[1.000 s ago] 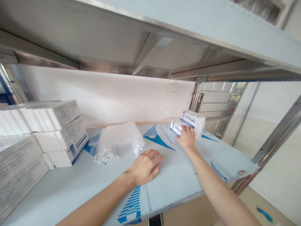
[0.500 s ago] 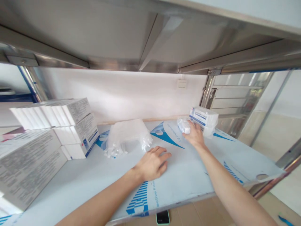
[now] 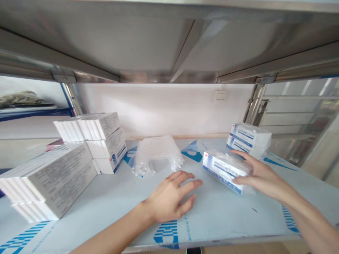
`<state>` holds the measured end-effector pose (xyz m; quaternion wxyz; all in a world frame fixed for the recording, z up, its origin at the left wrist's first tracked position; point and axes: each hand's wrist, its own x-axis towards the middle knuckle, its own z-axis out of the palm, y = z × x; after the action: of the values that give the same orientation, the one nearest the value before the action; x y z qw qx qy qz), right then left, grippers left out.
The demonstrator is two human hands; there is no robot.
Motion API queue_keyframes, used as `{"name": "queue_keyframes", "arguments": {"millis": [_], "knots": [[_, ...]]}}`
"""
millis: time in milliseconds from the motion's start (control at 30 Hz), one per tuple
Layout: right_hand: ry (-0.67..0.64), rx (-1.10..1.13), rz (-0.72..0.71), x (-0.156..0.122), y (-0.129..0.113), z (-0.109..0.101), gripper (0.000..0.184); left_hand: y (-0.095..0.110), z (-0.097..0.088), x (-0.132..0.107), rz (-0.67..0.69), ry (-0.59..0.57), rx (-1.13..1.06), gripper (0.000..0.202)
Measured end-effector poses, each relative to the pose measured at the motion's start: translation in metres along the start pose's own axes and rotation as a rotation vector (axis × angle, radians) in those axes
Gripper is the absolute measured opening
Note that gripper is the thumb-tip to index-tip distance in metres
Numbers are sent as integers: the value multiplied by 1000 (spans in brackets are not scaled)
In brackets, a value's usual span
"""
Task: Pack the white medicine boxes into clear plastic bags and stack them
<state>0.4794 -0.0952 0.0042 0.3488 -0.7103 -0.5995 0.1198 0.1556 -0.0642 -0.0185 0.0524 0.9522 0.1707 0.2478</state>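
Note:
My right hand (image 3: 254,174) grips a white and blue box in clear plastic wrap (image 3: 224,169), thumb at its near side and fingers over the far end. The box is slightly tilted, its printed long side towards me; I cannot tell whether it touches the shelf. Behind that hand stands a stack of similar plastic-wrapped boxes (image 3: 247,139). Over the middle of the shelf, my left hand (image 3: 176,194) is open and holds nothing, its fingers loosely bent and apart. Just beyond it lies a pile of clear plastic bags (image 3: 157,151).
White cartons (image 3: 60,180) stand in rows and stacks at the left. The shelf (image 3: 106,208) has a film with blue print. A metal upper shelf (image 3: 132,46) hangs low overhead. Metal posts (image 3: 254,102) rise at the back corners, before a white wall (image 3: 164,109).
My right hand has brought the wrapped box nearer, away from the stack, turning its printed side towards me. The left hand stays over the shelf. The view has shifted.

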Motion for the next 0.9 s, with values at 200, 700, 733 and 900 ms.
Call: {"name": "queue_keyframes", "arguments": {"millis": [200,700,733,900], "knots": [[-396,227,-298,-54,-39,6,95,17,-34,-38,-179,11,-146,77],[-634,111,-636,-46,-134,77,80,11,-95,-92,-269,19,-90,51],[-584,106,-635,-46,-138,77,62,12,-95,-89,-260,36,-89,43],[-524,59,-679,-42,-153,77,18,15,-92,-74,-251,53,-47,18]]}}
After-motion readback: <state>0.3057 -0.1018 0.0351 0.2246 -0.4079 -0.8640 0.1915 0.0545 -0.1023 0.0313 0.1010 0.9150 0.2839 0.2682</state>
